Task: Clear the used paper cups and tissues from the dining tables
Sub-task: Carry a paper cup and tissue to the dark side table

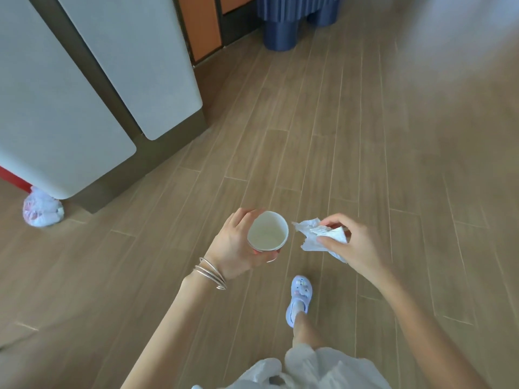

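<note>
Our left hand [234,242] wraps the upright cup [267,231]; right hand [352,242] fingers pinch the tissue [320,237] just beside its rim. We should stuff it in, keeping the cup level.

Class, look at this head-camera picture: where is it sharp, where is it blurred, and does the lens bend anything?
Head view: the paper cup in the left hand and the tissue in the right hand are fairly sharp; the floor at upper right smears with pale glare; the wide lens splays the floorboards outward.
</note>
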The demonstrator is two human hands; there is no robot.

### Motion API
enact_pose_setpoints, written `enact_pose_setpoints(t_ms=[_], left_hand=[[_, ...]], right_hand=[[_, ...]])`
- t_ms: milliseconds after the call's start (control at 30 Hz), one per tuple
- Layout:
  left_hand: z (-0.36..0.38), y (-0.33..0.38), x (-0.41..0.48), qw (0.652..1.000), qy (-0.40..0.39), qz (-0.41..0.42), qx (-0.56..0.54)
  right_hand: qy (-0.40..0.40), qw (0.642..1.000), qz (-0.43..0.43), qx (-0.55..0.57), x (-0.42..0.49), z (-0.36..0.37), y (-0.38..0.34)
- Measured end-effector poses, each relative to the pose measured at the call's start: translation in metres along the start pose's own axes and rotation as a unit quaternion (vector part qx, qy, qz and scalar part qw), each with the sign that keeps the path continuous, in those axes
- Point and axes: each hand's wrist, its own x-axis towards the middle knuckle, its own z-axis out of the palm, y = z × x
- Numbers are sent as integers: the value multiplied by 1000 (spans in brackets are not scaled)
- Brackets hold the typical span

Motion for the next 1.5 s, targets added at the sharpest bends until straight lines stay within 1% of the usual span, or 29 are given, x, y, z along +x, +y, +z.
enact_pose_setpoints(t_ms=[233,433,567,733,967,1167,1367,1500], left_hand=[[4,14,160,1000,20,-16,-18],[-2,15,272,997,67,-26,-20],[-1,1,330,996,71,-34,-29],[-3,-33,414,998,55,-37,-23],[-38,-78,571,998,53,-19,-1],[-69,-106,696,998,53,20,15],[-76,-137,793,998,52,29,13],[-70,-161,863,998,48,21,20]], right_hand=[[5,999,-29,-18,159,-68,8],[3,998,-57,-27,277,-110,9],[-15,998,-57,-18,337,-110,22],[-25,999,-43,-17,424,-104,37],[-9,998,-57,-12,582,-113,18],[20,997,-67,-15,703,-124,-1],[28,997,-64,-23,797,-128,12],[19,998,-60,-27,874,-133,30]])
